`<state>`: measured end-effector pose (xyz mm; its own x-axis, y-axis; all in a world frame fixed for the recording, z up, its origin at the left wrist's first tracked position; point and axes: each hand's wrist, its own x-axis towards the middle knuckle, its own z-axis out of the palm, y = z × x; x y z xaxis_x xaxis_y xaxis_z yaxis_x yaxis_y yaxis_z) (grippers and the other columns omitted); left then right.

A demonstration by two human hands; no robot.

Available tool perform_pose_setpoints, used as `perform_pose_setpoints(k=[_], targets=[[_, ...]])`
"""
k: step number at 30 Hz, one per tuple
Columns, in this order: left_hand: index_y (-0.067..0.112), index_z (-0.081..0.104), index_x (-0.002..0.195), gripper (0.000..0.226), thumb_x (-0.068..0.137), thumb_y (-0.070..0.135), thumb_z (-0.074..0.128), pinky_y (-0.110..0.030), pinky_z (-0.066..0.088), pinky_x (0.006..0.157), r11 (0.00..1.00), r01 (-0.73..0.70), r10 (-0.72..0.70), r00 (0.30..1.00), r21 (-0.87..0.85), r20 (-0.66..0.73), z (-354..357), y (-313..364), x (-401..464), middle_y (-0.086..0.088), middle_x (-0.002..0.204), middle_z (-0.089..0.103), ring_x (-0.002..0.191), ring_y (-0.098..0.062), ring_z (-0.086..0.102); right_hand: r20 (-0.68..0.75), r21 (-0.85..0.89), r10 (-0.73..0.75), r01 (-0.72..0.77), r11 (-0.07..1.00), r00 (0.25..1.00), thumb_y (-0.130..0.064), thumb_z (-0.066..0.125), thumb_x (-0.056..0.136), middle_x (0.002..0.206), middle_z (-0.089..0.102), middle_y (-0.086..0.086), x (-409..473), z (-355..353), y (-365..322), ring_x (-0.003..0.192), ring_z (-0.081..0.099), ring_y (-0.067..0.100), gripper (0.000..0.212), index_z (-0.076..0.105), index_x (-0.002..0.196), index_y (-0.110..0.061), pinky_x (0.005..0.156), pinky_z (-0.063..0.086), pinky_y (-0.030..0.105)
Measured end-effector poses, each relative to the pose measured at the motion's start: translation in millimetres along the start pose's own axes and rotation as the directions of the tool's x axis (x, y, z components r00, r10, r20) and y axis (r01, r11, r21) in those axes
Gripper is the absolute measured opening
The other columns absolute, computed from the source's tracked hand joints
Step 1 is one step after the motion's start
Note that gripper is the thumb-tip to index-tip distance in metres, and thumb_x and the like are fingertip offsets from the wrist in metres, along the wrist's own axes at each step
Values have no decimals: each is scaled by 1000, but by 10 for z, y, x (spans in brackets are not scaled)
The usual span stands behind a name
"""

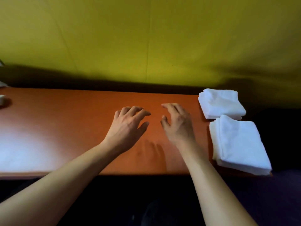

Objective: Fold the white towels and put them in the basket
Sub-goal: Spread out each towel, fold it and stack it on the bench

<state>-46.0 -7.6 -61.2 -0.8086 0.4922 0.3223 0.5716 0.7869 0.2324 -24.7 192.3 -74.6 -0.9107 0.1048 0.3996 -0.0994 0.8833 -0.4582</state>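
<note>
Two stacks of folded white towels lie at the right end of an orange-brown table (65,121). The far stack (221,104) sits by the back edge and the near stack (239,145) reaches the front right corner. My left hand (128,126) and my right hand (177,123) hover over the middle of the table, palms down, fingers loosely curled, holding nothing. The right hand is a short way left of the towels and apart from them. No basket is in view.
A yellow-green wall (146,38) rises right behind the table. At the far left edge a small pale object (2,99) stands on the table, mostly cut off. Dark space lies below the front edge and to the right of the table.
</note>
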Motion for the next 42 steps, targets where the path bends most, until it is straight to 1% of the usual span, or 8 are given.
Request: perform_pose_setpoints(k=[9, 18, 29, 31, 34, 37, 39, 42], targets=[[30, 57, 129, 35, 97, 44, 55, -45, 43, 92, 973, 221, -219, 975, 61, -47, -564, -1020, -1017, 4, 128, 57, 115, -28, 52, 130, 120, -134, 119, 986, 982, -23, 56, 89, 125, 60, 0, -42, 769, -1312, 115, 55, 23, 37, 61, 126, -23, 98, 44, 42], [29, 60, 125, 34, 94, 43, 59, -43, 42, 91, 857, 501, -487, 864, 116, -130, -954, -2240, -1878, 4, 124, 59, 112, -28, 54, 275, 225, -292, 234, 946, 916, -25, 58, 92, 126, 61, 0, 20, 1734, -2537, 114, 55, 22, 35, 62, 126, -25, 98, 43, 39], [27, 60, 127, 38, 90, 37, 65, -44, 42, 92, 723, 675, -638, 734, 145, -235, -1122, -3617, -2394, 1, 126, 58, 111, -30, 55, 387, 277, -367, 273, 921, 846, -23, 59, 89, 124, 61, 3, 316, 2813, -3585, 115, 56, 26, 35, 63, 124, -23, 96, 38, 36], [24, 55, 135, 50, 87, 32, 67, -46, 41, 95, 676, 724, -674, 682, 137, -283, -1154, -3943, -2458, -3, 133, 54, 114, -34, 54, 403, 290, -382, 279, 915, 832, -22, 59, 90, 124, 61, 2, 354, 2987, -3754, 115, 56, 26, 35, 63, 124, -24, 97, 38, 36], [19, 40, 150, 71, 85, 27, 68, -48, 33, 105, 554, 826, -757, 552, 103, -351, -1234, -4475, -2527, -10, 151, 41, 127, -38, 45, 421, 309, -398, 283, 908, 815, -22, 60, 91, 125, 60, 1, 397, 3192, -3946, 116, 56, 24, 35, 62, 125, -24, 99, 39, 37], [18, 25, 158, 84, 87, 29, 68, -51, 31, 110, 483, 871, -803, 481, 89, -351, -1285, -4913, -2587, -15, 157, 34, 140, -38, 36, 436, 327, -421, 296, 898, 795, -23, 58, 91, 125, 60, 0, 398, 3322, -4038, 116, 56, 23, 34, 62, 125, -24, 101, 41, 39], [18, 27, 157, 81, 88, 32, 67, -52, 35, 107, 451, 888, -847, 458, 91, -271, -1281, -5091, -2616, -14, 152, 42, 137, -38, 39, 445, 326, -425, 299, 897, 789, -23, 58, 92, 126, 59, 0, 388, 3361, -4045, 116, 55, 23, 34, 61, 126, -25, 102, 41, 40], [21, 55, 131, 45, 87, 24, 65, -48, 47, 91, 503, 864, -850, 498, 21, -171, -1193, -5140, -2643, -9, 135, 56, 118, -39, 54, 480, 294, -406, 294, 910, 777, -24, 57, 94, 129, 57, -1, 371, 3355, -4003, 118, 53, 21, 35, 59, 128, -27, 102, 39, 37]])
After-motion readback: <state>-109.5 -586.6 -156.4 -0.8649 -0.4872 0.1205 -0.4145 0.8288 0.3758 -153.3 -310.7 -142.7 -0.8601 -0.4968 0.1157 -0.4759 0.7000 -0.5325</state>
